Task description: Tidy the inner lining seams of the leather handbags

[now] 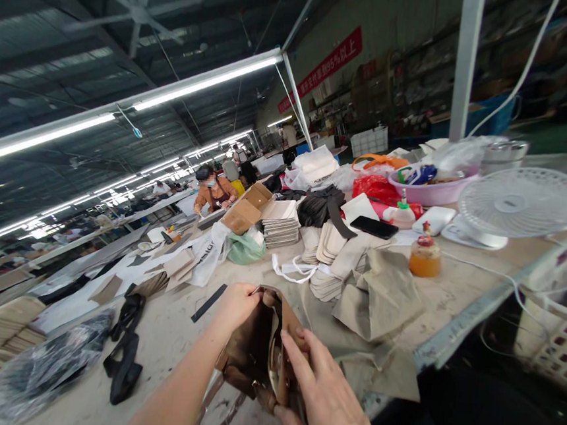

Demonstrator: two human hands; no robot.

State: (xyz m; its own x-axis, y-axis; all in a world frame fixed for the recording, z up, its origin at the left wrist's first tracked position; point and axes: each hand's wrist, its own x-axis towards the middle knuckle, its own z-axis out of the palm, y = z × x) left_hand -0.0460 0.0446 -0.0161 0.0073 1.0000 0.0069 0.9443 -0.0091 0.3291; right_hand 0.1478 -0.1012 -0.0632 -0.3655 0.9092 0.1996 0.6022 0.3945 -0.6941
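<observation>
At the near side of the scuffed beige worktable (166, 331), holds an open-mouthed brown bag (249, 352), pinching its far rim with the left hand (238, 303) and clasping its right side with the right hand (325, 388), near crumpled khaki fabric (380, 294) and a tangled black strap (126, 351).

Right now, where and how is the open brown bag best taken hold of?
The open brown bag is probably best held by its rim, from left and right: it gapes upward and its walls look soft. The left hand pinches the rim's far end; the right hand lies along the right wall.
</observation>
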